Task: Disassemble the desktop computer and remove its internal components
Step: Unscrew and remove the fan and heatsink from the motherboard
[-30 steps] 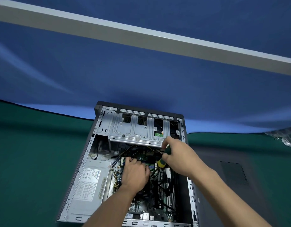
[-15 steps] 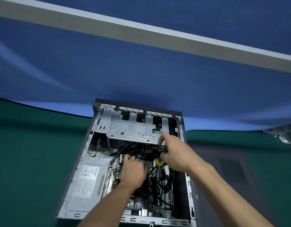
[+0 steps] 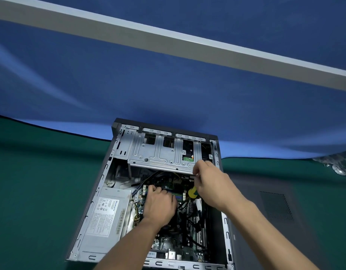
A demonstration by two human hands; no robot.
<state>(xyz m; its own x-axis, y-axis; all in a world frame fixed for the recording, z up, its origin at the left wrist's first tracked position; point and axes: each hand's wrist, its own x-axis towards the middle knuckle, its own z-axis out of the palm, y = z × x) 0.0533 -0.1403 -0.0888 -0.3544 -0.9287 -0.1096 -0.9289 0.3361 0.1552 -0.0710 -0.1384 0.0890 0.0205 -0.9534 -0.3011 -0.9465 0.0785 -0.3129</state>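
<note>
An open desktop computer case (image 3: 107,172) lies on its side on the green table. Inside are a grey power supply (image 3: 107,213) at the left, a metal drive cage (image 3: 158,152) at the far end and the motherboard (image 3: 189,236) with cables. My left hand (image 3: 160,205) reaches down onto the memory slots, fingers curled at the board; what they hold is hidden. My right hand (image 3: 213,188) grips a screwdriver with a yellow and green handle (image 3: 192,192), its fingertips up at the cage's near right corner.
The dark side panel (image 3: 273,209) of the case lies flat to the right. A crumpled clear plastic bag (image 3: 338,162) sits at the far right edge. A blue cloth backdrop (image 3: 168,90) hangs right behind the case. Green table surface (image 3: 37,182) spreads to the left.
My right hand has shifted slightly up toward the drive cage corner with the screwdriver. My left hand stays on the memory area.
</note>
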